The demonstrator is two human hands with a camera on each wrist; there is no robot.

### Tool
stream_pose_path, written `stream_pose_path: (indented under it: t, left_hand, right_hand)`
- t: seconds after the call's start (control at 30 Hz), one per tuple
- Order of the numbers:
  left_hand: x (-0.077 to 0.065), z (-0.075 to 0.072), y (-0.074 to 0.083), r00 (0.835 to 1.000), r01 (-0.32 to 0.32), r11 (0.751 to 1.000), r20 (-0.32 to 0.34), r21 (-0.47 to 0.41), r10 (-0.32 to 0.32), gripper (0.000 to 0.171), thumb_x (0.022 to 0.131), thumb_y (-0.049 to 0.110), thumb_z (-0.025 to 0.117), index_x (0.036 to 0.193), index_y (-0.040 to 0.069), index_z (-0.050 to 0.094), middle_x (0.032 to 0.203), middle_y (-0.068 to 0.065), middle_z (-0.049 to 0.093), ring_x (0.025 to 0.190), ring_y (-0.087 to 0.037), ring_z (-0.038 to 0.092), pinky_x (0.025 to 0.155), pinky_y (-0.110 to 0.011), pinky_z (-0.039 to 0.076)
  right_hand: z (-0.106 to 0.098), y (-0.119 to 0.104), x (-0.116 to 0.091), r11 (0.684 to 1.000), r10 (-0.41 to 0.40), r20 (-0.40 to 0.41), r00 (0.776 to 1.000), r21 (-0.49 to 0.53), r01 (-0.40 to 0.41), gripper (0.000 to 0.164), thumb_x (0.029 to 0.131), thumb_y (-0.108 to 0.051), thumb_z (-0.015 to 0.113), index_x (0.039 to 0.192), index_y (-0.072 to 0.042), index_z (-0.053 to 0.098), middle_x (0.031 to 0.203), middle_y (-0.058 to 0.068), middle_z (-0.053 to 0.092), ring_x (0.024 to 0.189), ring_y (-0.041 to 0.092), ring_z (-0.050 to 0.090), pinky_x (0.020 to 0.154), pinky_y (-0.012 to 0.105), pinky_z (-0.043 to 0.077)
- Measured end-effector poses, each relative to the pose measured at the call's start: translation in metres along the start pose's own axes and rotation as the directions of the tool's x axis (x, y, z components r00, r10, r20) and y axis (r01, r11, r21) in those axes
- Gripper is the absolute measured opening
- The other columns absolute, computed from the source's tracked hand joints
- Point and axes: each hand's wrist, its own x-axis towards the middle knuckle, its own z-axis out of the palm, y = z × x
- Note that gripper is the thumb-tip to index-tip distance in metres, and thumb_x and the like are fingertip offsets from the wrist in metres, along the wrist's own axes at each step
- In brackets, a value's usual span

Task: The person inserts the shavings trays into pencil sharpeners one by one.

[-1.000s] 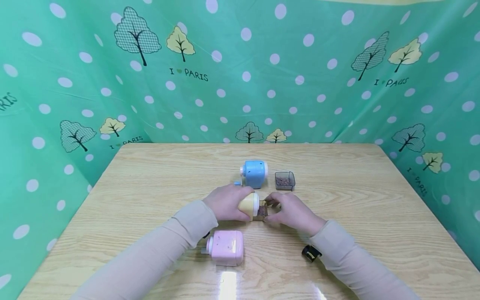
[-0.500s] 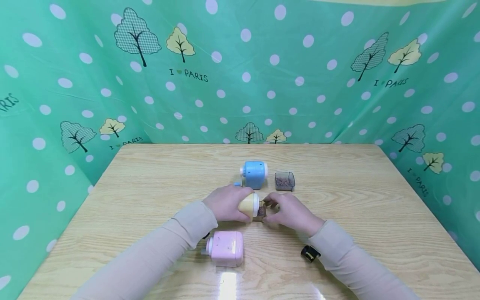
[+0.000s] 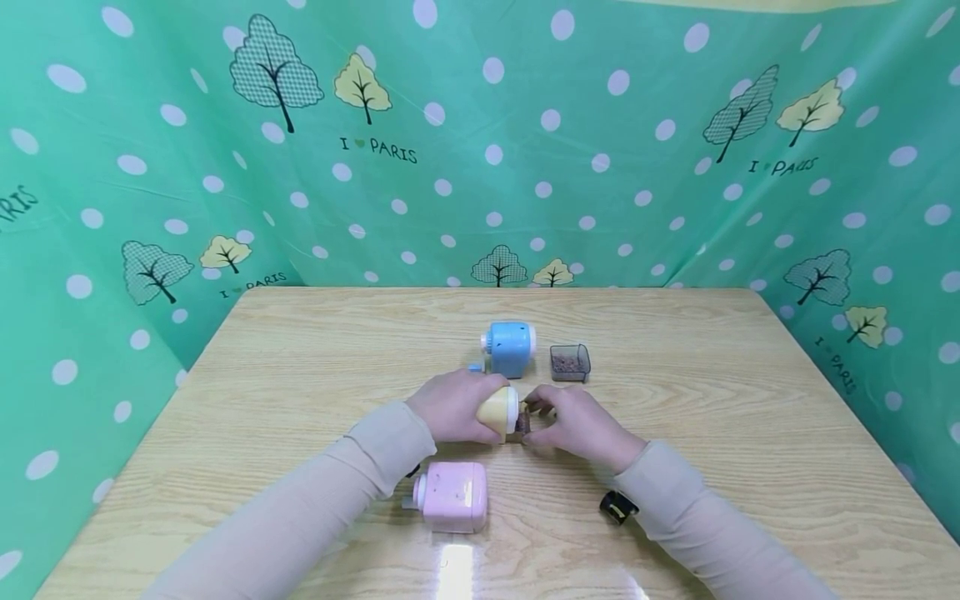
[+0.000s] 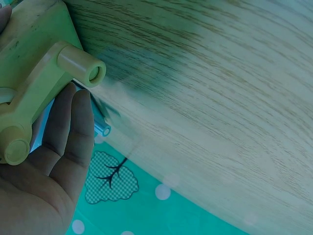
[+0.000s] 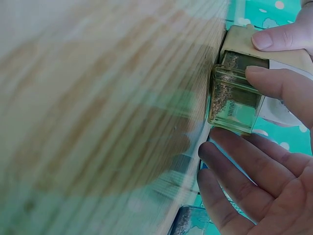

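A yellow pencil sharpener with a white front ring lies near the middle of the table, gripped by my left hand. Its crank points toward the left wrist camera. My right hand pinches a clear, yellowish shavings drawer between thumb and fingers. Pencil shavings lie inside the drawer, which sits partly in the sharpener's body and partly out. Behind the hands stands a blue pencil sharpener. A pink pencil sharpener stands in front, close to my left sleeve.
To the right of the blue sharpener stands a separate clear grey drawer with shavings in it. The wooden table ends at the back against a green dotted curtain.
My right hand has edged left, and the drawer sits slightly deeper in the yellow pencil sharpener. My left hand keeps its hold in the same place.
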Motion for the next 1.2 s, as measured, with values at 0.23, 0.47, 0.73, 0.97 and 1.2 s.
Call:
stream_pose_path:
  t: [0.23,0.47,0.73,0.97,1.2]
  left_hand:
    - [0.0004,-0.0001,0.0001,1.000,0.002,1.000,-0.004,0.003,-0.002,0.055,0.070,0.040,0.084,0.117,0.019,0.065,0.089,0.008,0.062,0.079,-0.012,0.056,0.066,-0.034,0.051]
    - [0.0000,0.0000,0.0002,1.000,0.005,1.000,-0.003,0.007,-0.005,0.056,0.070,0.040,0.083,0.119,0.019,0.065,0.089,0.008,0.063,0.079,-0.012,0.056,0.066,-0.034,0.051]
    - [-0.0002,-0.0004,0.0006,1.000,0.005,1.000,-0.006,0.002,-0.005,0.056,0.069,0.039,0.084,0.117,0.019,0.065,0.088,0.008,0.062,0.079,-0.012,0.056,0.066,-0.034,0.051]
    - [-0.0007,-0.0007,0.0007,1.000,0.003,1.000,-0.010,0.000,-0.003,0.056,0.069,0.039,0.084,0.117,0.019,0.065,0.088,0.008,0.062,0.078,-0.012,0.056,0.065,-0.034,0.051]
    - [0.0001,0.0004,0.0008,1.000,-0.004,1.000,-0.010,-0.001,0.004,0.054,0.070,0.039,0.084,0.116,0.019,0.065,0.085,0.009,0.061,0.076,-0.012,0.056,0.065,-0.034,0.051]
  right_hand:
    - [-0.0003,0.0003,-0.0001,1.000,-0.019,-0.002,1.000,0.005,0.019,0.046,0.071,-0.016,0.084,0.111,0.002,0.071,0.106,0.011,0.073,0.096,0.026,0.067,0.087,0.044,0.056]
    - [-0.0002,0.0008,0.0003,0.999,-0.040,-0.002,0.999,0.007,0.040,0.047,0.072,-0.017,0.085,0.112,0.004,0.070,0.105,0.012,0.074,0.095,0.026,0.068,0.086,0.043,0.056]
    - [-0.0003,0.0005,0.0008,0.999,-0.045,-0.004,0.999,0.008,0.045,0.047,0.071,-0.016,0.085,0.111,0.003,0.071,0.105,0.012,0.074,0.095,0.025,0.068,0.086,0.043,0.057]
    - [0.0000,-0.0002,0.0027,0.999,-0.034,0.001,0.999,-0.005,0.034,0.047,0.071,-0.018,0.086,0.111,0.002,0.071,0.105,0.011,0.074,0.094,0.023,0.068,0.086,0.042,0.057]
    - [0.0001,0.0002,0.0032,0.999,-0.051,-0.002,0.999,-0.010,0.051,0.048,0.070,-0.019,0.086,0.111,0.003,0.072,0.104,0.011,0.075,0.093,0.022,0.068,0.084,0.041,0.057]
